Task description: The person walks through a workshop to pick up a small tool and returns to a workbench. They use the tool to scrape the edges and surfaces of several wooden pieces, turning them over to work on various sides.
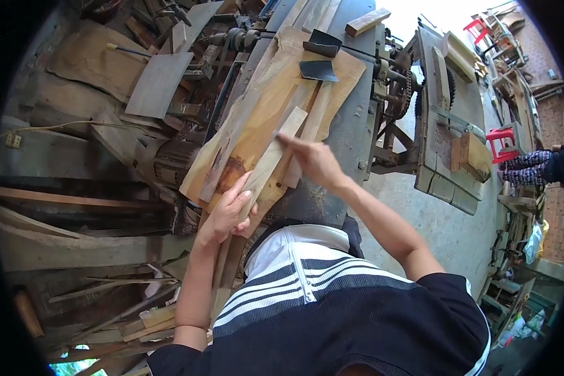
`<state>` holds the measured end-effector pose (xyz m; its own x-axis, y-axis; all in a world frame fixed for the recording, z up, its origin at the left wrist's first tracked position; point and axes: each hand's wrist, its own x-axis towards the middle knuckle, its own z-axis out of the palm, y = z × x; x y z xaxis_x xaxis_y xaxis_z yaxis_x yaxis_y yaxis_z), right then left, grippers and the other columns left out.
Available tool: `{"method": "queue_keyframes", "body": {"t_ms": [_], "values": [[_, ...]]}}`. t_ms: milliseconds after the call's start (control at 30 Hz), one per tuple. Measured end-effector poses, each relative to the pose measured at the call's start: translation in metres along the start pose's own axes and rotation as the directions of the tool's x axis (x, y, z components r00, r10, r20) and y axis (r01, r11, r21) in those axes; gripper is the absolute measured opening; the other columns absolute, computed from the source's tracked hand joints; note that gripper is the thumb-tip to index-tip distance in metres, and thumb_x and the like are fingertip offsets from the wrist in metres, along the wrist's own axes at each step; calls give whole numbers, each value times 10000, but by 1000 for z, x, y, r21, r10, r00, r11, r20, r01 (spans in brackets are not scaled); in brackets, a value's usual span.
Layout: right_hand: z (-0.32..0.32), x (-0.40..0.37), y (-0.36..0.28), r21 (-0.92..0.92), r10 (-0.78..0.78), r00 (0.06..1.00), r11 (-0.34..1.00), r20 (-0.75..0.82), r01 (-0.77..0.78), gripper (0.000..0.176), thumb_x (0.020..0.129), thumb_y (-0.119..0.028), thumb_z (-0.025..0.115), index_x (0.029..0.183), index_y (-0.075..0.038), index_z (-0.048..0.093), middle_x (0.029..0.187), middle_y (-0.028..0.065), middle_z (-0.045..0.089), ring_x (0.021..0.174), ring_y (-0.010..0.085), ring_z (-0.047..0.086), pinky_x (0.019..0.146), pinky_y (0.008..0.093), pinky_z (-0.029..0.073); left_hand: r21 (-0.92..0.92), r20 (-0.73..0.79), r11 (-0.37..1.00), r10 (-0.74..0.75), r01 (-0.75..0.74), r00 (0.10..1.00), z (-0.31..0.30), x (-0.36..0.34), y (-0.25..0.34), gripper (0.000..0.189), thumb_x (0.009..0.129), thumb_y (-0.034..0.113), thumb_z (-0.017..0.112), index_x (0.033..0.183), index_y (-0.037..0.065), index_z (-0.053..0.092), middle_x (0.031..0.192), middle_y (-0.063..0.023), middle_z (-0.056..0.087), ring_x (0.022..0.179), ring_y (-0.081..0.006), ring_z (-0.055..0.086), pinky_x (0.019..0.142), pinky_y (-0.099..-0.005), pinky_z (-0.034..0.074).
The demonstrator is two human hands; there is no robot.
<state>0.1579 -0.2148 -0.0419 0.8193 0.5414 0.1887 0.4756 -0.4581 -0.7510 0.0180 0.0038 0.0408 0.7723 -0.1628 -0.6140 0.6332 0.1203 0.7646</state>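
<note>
My left hand [227, 210] is wrapped around the lower part of a pale wooden strip [271, 161], which slants up and away from me. My right hand [314, 161] presses against the strip's right side higher up, its fingers closed. A small greyish bit shows at its fingertips, too small to name. Beneath lies a wide, rough-edged wooden board [272, 75] with more narrow wood pieces on it. Two dark, curled sheets, like sandpaper, rest at its far end: one sheet [323, 44] behind the other sheet [318, 71].
The board lies on a grey machine table [348, 119]. A wood block [368, 22] sits at its far end. To the right stands a saw bench [442, 144] with a toothed blade. Scrap wood [144, 323] piles at lower left. A person [539, 168] is at far right.
</note>
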Motion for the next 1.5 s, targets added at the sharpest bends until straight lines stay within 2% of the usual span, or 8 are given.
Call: {"method": "queue_keyframes", "body": {"t_ms": [267, 400, 533, 667, 800, 1333, 1433, 1500], "values": [[-17, 20, -6, -24, 272, 956, 962, 108, -271, 527, 880, -29, 568, 1361, -241, 607, 1088, 144, 713, 932, 334, 714, 817, 413, 574, -20, 14, 1000, -13, 14, 1000, -4, 0, 6, 543, 1068, 212, 379, 1583, 141, 223, 804, -44, 520, 471, -60, 380, 397, -200, 310], [-1, -5, -17, -137, -110, 992, 984, 56, 117, 486, 913, -104, 558, 1367, -272, 602, 882, 153, 713, 775, 336, 709, 693, 442, 582, 14, -9, 999, -30, 31, 999, -7, 1, 8, 540, 1067, 207, 380, 1583, 141, 232, 791, -40, 519, 460, -56, 366, 395, -193, 300], [-4, 25, 22, -127, 49, 995, 990, -89, -60, 471, 924, -148, 575, 1373, -286, 591, 818, 176, 683, 754, 340, 706, 651, 450, 572, 2, -14, 999, -32, 33, 999, -7, 0, 9, 538, 1067, 206, 381, 1581, 139, 238, 786, -37, 517, 459, -56, 366, 396, -189, 295], [-3, -4, -30, -167, -80, 984, 980, 157, 106, 535, 923, -140, 580, 1420, -334, 545, 834, 147, 699, 748, 327, 710, 680, 433, 577, 35, -18, 998, -46, 47, 999, -9, 2, 16, 535, 1067, 208, 382, 1580, 138, 245, 780, -35, 516, 461, -56, 367, 396, -192, 296], [-11, 30, 32, -110, 184, 983, 977, -1, -183, 545, 895, -40, 524, 1374, -290, 599, 937, 148, 730, 857, 329, 719, 765, 410, 580, 11, -29, 999, -48, 49, 998, -11, 3, 10, 535, 1066, 209, 387, 1580, 148, 249, 766, -34, 514, 461, -57, 368, 395, -195, 293], [1, 0, -14, -150, -160, 983, 974, 88, 171, 518, 932, -161, 521, 1425, -320, 534, 824, 108, 697, 775, 305, 723, 693, 410, 587, 20, -11, 998, -67, 67, 998, -22, 4, 16, 538, 1065, 228, 412, 1579, 165, 269, 766, -31, 521, 443, -50, 358, 385, -196, 263], [-25, 38, 25, -116, 270, 962, 958, 41, -263, 575, 880, -26, 512, 1389, -284, 582, 977, 148, 733, 895, 318, 723, 766, 438, 579, -7, -8, 997, -73, 73, 997, -24, 4, 16, 534, 1066, 222, 408, 1579, 169, 270, 765, -29, 526, 438, -46, 361, 381, -192, 264], [-12, 33, 29, -134, 160, 987, 979, 23, -156, 534, 902, -89, 523, 1393, -294, 575, 927, 138, 720, 861, 314, 723, 748, 421, 581, -13, 3, 998, -69, 69, 998, -28, 4, 17, 531, 1067, 217, 406, 1578, 170, 271, 765, -26, 528, 439, -43, 363, 379, -188, 263]]}}
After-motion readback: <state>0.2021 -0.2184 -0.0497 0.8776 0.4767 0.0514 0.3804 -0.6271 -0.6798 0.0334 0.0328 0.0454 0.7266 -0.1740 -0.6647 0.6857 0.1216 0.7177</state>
